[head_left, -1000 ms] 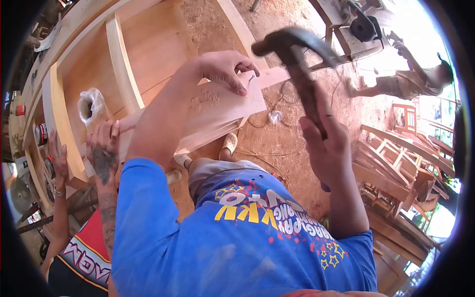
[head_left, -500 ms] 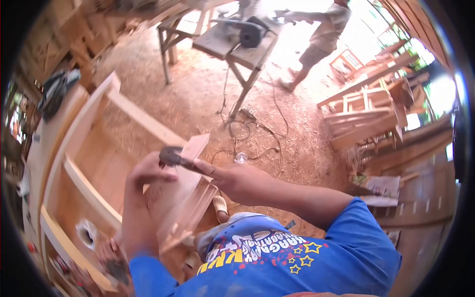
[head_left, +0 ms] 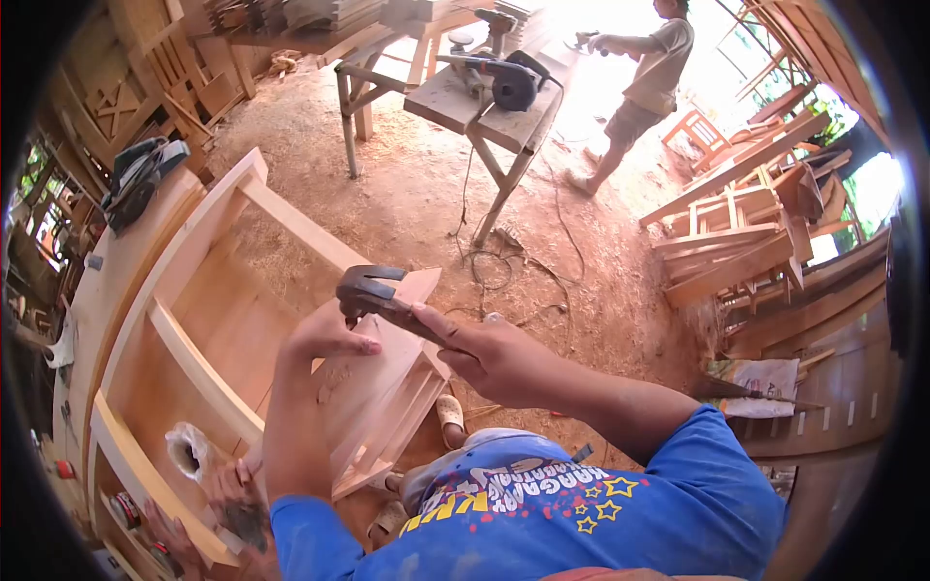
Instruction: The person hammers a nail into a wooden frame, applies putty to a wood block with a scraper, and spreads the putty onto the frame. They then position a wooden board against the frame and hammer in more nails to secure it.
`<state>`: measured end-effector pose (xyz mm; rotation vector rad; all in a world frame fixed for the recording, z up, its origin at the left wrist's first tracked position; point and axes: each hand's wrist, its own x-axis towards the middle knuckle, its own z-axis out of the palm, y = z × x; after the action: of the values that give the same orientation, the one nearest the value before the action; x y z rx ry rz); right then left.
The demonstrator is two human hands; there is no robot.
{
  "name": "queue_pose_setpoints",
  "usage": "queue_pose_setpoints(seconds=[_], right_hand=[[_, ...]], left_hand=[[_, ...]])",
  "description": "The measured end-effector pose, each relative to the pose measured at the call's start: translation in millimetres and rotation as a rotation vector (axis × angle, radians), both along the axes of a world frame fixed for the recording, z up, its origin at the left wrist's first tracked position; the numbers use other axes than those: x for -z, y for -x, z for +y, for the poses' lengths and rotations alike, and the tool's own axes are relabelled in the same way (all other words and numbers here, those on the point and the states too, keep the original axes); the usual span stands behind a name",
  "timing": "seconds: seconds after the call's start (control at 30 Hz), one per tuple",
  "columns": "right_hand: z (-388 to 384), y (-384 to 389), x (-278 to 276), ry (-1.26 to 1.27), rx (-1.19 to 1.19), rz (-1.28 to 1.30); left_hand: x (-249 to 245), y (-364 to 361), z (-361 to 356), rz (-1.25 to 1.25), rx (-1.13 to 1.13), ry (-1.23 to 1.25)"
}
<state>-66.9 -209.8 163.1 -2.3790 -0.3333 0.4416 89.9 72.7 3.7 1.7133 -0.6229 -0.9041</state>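
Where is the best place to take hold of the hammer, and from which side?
The hammer is best gripped by its handle, coming from the right, as the right hand does. The handle is slim and straight and slants away from the broad, two-pronged head. The head's side looks less suitable, as the left hand is close by there.

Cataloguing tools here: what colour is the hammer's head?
The hammer's head looks dark grey, clearest in the head view.
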Motion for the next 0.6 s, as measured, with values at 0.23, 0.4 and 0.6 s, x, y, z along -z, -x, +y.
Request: queue_pose_setpoints(seconds=[0.23, 0.4, 0.6], right_hand=[[16, 19, 30, -0.217, 0.154, 0.027], [60, 32, 42, -0.515, 0.379, 0.249], [131, 10, 56, -0.604, 0.185, 0.224]], left_hand=[[41, -16, -12, -0.005, 0.195, 0.102], [-11, 6, -4, -0.197, -0.060, -0.061], [-43, 82, 71, -0.516, -0.843, -0.082]])
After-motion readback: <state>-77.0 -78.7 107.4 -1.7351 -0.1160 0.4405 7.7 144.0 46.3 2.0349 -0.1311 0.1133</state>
